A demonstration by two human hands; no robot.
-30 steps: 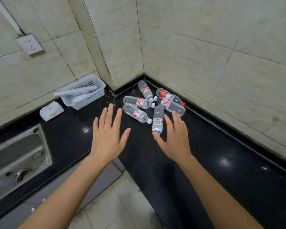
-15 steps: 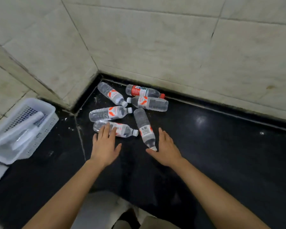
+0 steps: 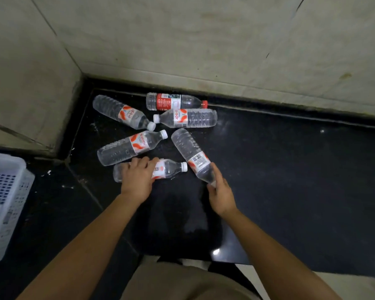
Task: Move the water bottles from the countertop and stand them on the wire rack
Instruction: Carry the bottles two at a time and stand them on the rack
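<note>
Several clear plastic water bottles lie on their sides in the corner of a black countertop (image 3: 290, 180). My left hand (image 3: 136, 180) rests over the nearest bottle (image 3: 169, 168), fingers curled across its middle, white cap pointing right. My right hand (image 3: 220, 192) touches the neck end of a diagonal bottle (image 3: 192, 155), fingers closing round it. Behind these lie a bottle with an orange label (image 3: 128, 147), another at the far left (image 3: 122, 112), one pointing left (image 3: 186, 118), and a red-capped, red-labelled bottle (image 3: 175, 101) against the wall. No wire rack is in view.
A white perforated plastic basket (image 3: 7, 202) stands at the left edge of the counter. Tiled walls (image 3: 182, 40) close the corner behind the bottles. The counter's front edge (image 3: 236, 262) runs just above my body, with pale floor beyond it at the right.
Both hands have moved forward from hovering near the bottles to touching them: the left now lies on the nearest bottle, the right at the diagonal bottle's neck. The camera has come closer.
</note>
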